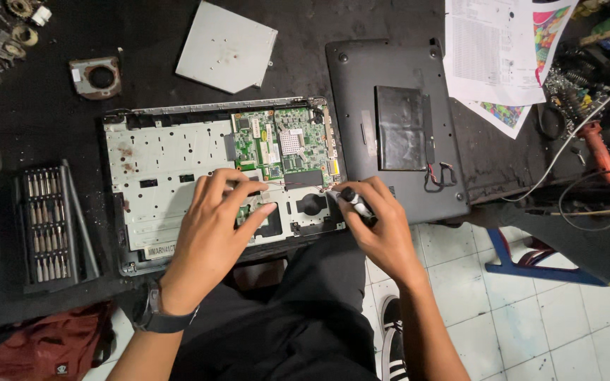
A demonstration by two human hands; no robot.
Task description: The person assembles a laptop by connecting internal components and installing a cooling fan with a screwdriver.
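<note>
Left hand (217,222) spread loose on opened laptop (178,169), mid-frame. Right hand (379,226) gripping small screwdriver (354,202). Bit case (47,226) at left, packed with rows of bits.

Black worktable (30,134) – pale tiled floor (531,324) – blue stool frame (524,267).

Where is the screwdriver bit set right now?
In the head view, the screwdriver bit set lies on the black table at the left, just beside the opened laptop.
</note>
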